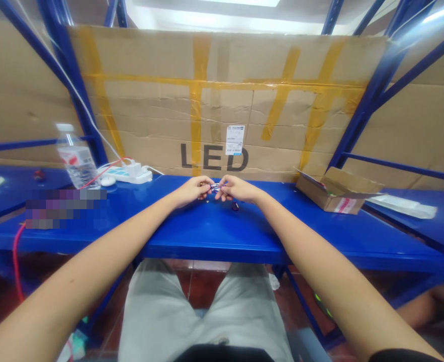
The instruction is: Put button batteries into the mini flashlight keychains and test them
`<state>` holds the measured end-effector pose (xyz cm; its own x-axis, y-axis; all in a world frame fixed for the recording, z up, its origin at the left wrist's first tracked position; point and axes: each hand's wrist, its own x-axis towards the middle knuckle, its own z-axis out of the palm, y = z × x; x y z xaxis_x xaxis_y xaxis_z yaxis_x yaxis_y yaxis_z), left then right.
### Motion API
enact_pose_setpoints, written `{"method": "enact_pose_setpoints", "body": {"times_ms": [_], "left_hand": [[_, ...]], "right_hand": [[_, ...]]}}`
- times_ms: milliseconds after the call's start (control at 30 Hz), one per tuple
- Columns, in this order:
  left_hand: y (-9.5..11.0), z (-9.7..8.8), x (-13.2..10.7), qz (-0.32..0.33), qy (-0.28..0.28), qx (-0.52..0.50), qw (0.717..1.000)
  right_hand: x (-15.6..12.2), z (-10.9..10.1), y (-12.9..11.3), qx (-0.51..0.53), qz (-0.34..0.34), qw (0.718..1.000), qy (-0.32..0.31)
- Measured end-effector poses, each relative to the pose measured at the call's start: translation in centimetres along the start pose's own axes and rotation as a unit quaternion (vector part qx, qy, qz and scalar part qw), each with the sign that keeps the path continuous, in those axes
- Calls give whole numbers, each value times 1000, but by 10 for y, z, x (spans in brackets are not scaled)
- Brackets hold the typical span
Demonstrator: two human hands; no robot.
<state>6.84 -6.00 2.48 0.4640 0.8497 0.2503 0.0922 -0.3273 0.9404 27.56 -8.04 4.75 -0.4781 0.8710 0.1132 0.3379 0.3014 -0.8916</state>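
Note:
My left hand (193, 191) and my right hand (237, 190) meet over the middle of the blue shelf (214, 231), fingers pinched together on a small shiny part (215, 188) held between them. The part is too small to name. A small dark piece (236, 205) lies on the shelf just below my right hand, and tiny bits lie under my left fingers. Both forearms stretch straight out from me.
A taped cardboard sheet marked LED (222, 105) backs the shelf. A water bottle (76, 158) and a white power strip (129, 173) stand at the left. An open cardboard box (335, 193) sits at the right. Blue rack posts frame both sides.

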Motion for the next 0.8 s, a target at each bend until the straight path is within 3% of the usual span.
{"method": "enact_pose_setpoints", "body": {"times_ms": [133,267,467,800], "left_hand": [[5,1,-2,-38,1,-112,993],[7,2,-3,-47,-7,-165,985],[3,1,-1,-25,12,-48,998],[2,4,-2,-8,3,59,998]], "right_hand": [[4,-3,1,-29,-27,999,36],[5,-3,0,27,-6,998,56],[6,-4,0,133,32,988,72],[4,-2,-2,108,54,987,102]]}}
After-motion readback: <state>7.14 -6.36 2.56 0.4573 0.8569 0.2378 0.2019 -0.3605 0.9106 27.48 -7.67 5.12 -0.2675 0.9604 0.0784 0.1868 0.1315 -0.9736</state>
